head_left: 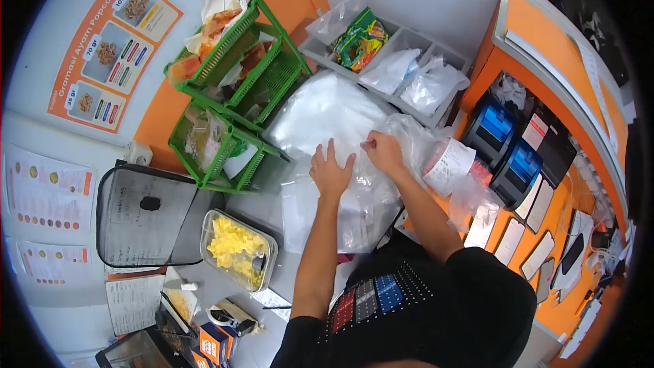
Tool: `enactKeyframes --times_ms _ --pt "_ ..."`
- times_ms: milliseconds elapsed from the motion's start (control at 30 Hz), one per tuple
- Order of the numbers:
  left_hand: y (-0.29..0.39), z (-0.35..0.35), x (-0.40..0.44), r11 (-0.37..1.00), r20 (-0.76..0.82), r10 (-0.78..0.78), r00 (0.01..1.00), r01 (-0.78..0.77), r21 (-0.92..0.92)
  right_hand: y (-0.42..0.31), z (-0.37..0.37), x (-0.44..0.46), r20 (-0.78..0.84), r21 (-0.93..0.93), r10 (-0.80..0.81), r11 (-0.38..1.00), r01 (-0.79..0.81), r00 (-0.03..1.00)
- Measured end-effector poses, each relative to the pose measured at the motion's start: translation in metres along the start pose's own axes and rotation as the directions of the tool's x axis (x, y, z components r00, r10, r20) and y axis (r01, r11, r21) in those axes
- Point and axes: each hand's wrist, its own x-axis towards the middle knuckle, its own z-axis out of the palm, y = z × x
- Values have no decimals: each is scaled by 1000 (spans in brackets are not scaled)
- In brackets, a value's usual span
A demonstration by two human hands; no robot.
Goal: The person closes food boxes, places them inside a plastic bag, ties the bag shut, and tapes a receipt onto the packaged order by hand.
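Observation:
My left hand (331, 169) rests with fingers spread on a pile of clear plastic bags (327, 105) on the counter. Close to its right, my right hand (385, 154) has thumb and fingertips pinched together on the thin plastic of a clear bag (368, 194). The bag's edges are hard to make out against the pile. Loose clear plastic (412, 133) bunches up just past my right hand.
Green stacked baskets (262, 105) with packets stand at the back left. A grey divided bin (436, 116) holds bagged goods. Yellow food fills a clear container (272, 262) on the left. Two blue-black devices (524, 167) and several phones (509, 240) lie right.

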Motion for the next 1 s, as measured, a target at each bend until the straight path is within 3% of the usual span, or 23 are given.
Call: enactKeyframes --times_ms 67,167,200,300,367,433,533,633,733,933,1000 --pt "-2 -13 4 996 107 92 990 -93 -4 -11 -11 3 -70 175 61 983 -48 996" --pt "16 -18 3 971 -139 196 971 -212 -111 -16 -3 20 -98 548 122 835 -49 988" --pt "12 -16 6 977 -117 148 982 -163 -135 -15 3 19 -89 672 145 739 -48 985" --pt "-2 -12 24 982 -88 28 996 -44 -185 -12 13 18 -173 568 16 818 87 985" --pt "-11 -15 31 985 -109 -32 993 13 -174 -9 4 10 97 362 -123 929 80 988" --pt "-11 -23 36 967 -126 1 992 -33 -253 -2 4 4 329 212 -147 974 78 933" --pt "-12 -25 33 942 -104 25 994 -59 -330 -2 11 -5 127 -108 -301 943 314 945" --pt "-17 -26 33 918 -108 -23 994 -22 -397 -11 10 -7 173 -177 -202 956 232 964" --pt "-14 -27 31 883 -134 -17 991 -48 -468 -2 20 -12 127 -473 -315 814 336 941" --pt "-17 -30 30 829 -141 -30 990 -54 -557 -21 4 -5 347 -453 -137 841 294 928" --pt "-16 -32 30 831 -133 -32 991 -48 -554 -13 13 -8 264 -446 -188 846 293 946"
